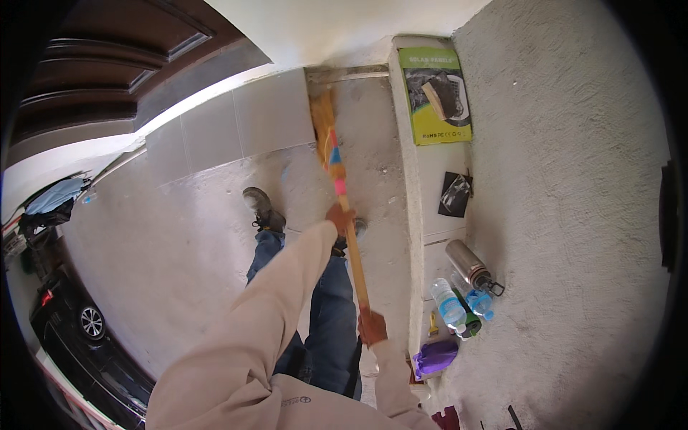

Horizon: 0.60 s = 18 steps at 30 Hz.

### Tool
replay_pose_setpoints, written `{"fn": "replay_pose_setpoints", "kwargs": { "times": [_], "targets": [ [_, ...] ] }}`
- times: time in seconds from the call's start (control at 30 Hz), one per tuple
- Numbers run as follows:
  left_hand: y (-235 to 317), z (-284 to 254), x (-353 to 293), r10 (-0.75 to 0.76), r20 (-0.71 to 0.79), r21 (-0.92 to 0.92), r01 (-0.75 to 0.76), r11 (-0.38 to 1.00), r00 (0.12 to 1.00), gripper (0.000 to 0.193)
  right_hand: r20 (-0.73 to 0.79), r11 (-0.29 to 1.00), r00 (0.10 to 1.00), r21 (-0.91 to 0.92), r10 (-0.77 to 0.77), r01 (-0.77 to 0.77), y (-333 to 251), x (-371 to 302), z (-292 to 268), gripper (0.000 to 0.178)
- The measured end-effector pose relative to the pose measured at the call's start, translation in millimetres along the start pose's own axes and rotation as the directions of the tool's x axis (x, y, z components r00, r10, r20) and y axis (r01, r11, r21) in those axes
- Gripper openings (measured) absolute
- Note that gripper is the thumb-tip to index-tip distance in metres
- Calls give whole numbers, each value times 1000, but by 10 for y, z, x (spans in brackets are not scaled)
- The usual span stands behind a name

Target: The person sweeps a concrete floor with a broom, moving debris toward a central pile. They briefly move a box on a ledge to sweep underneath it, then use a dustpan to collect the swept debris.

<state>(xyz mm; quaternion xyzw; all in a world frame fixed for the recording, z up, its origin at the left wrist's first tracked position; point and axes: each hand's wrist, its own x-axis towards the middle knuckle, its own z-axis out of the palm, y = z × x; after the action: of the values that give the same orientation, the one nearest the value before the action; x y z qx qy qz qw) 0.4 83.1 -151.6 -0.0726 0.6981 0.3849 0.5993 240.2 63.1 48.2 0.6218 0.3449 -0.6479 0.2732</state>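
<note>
Straw broom with wooden handle; rough matt concrete floor; shiny metal flask

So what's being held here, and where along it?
A broom, held by its wooden handle: the left hand grips partway down the stick, below the coloured wrapping, and the right hand grips near its top end.

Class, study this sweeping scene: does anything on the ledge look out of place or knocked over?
Yes. On the ledge, two clear plastic bottles and a steel flask lie on their sides rather than upright, heaped beside a crumpled purple cloth.
</note>
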Motion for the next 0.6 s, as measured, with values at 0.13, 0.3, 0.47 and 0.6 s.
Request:
{"fn": "replay_pose_setpoints", "kwargs": {
  "times": [0.13,0.3,0.47,0.6],
  "targets": [
    [-285,399,-748,28,-39,-66,-30,997,999,31,-53,998,997,22,60,-59,595,-486,-128,52],
    [-10,606,-1324,140,-35,-47,-142,989,990,36,-110,995,993,86,-31,40,827,-922,-167,47],
    [721,401,-729,288,-84,35,-286,958,954,31,-139,975,971,82,-195,207,286,-288,-6,40],
    [1135,81,39,208,-119,31,-206,978,971,30,-153,921,910,-121,-385,369,-355,513,294,53]
  ]
}}
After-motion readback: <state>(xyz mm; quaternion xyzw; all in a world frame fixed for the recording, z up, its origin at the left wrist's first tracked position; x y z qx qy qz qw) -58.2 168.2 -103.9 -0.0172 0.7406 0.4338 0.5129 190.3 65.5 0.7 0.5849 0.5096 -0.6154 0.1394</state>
